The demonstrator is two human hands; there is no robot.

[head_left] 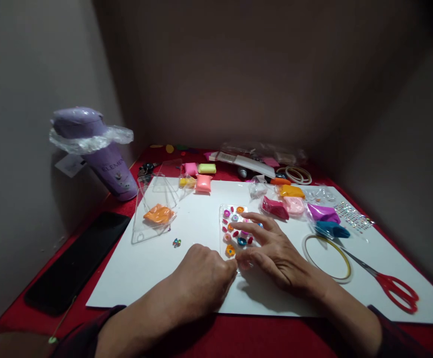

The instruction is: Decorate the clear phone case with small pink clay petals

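A clear phone case (222, 226) decorated with small colourful flowers and red pieces lies on the white board (127, 278). My left hand (205, 273) is closed in a fist at the case's lower edge; its fingertips, and whatever they hold, are hidden. My right hand (272, 246) lies across the case's right side, fingers spread over the flowers and thumb near the lower edge. An orange flower (230, 250) and a blue flower (242, 241) show beside its fingers. Left of the case sits a small cluster of shiny gems (176, 242).
Clear cases (137, 233) with an orange clay packet (159, 215) lie left. Bagged clay (324, 214), a gem sheet (354, 217), a tape roll (347, 273) and red-handled scissors (391, 288) lie right. A black phone (76, 258) and purple tumbler (110, 169) stand at far left.
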